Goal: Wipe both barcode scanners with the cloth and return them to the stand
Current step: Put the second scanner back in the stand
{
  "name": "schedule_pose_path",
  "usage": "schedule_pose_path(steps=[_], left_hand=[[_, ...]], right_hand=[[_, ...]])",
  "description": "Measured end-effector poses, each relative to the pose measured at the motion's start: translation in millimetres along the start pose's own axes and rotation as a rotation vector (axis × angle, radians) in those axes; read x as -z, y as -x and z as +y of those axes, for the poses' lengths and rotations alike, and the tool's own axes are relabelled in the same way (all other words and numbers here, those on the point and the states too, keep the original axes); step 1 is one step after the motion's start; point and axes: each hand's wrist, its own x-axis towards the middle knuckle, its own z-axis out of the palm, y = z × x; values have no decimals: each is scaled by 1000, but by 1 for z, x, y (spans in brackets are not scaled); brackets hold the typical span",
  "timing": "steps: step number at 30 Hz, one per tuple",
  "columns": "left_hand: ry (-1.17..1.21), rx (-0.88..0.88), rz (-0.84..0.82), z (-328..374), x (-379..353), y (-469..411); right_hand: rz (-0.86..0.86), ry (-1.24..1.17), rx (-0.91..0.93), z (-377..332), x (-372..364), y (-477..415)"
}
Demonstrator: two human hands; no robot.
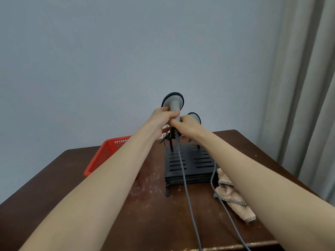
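The left hand is gripping the grey handle of the left barcode scanner with curled fingers, while the right hand is clasping the handle's lower end, where the cable is leaving it, above the stand. The other scanner is sitting just behind, and the cloth is lying beside the stand. A pull may be risking the cable snagging the post and tipping the stand.
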Motion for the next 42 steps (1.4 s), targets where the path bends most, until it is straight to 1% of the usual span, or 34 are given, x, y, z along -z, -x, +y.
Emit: schedule_pose_path(steps=[4,7,9,11,13,15,17,21,28,31,36,39,42], left_hand=[[86,0,-4,-3,-1,-8],[185,-7,-29,-13,1,-10],[193,-39,-31,-21,3,-11],[185,-66,4,-33,6,-14],[121,-99,95,-48,9,-21],[-60,-141,205,-64,12,-29],[-245,-178,273,-77,13,-33],[-475,-233,308,-96,11,-40],[-688,-139,272,-126,0,-59],[-715,-110,306,-134,-1,-68],[-734,-83,292,-140,-2,-73],[-694,-119,320,-145,-4,-75],[-635,-113,354,-146,-6,-76]], right_hand=[[58,42,-9,-5,0,-12],[85,23,-17,-3,-3,-18],[91,11,-29,1,-5,-22],[99,20,-53,5,-7,-26],[105,11,-74,8,-9,-28],[107,-10,-87,10,-11,-30],[113,10,-83,12,-13,-32],[141,-20,-87,12,-16,-43],[137,29,-77,18,-18,-56],[138,-11,-68,23,-23,-61],[133,-37,-65,29,-27,-64],[122,-13,-66,33,-30,-66],[123,-11,-73,37,-33,-68]])
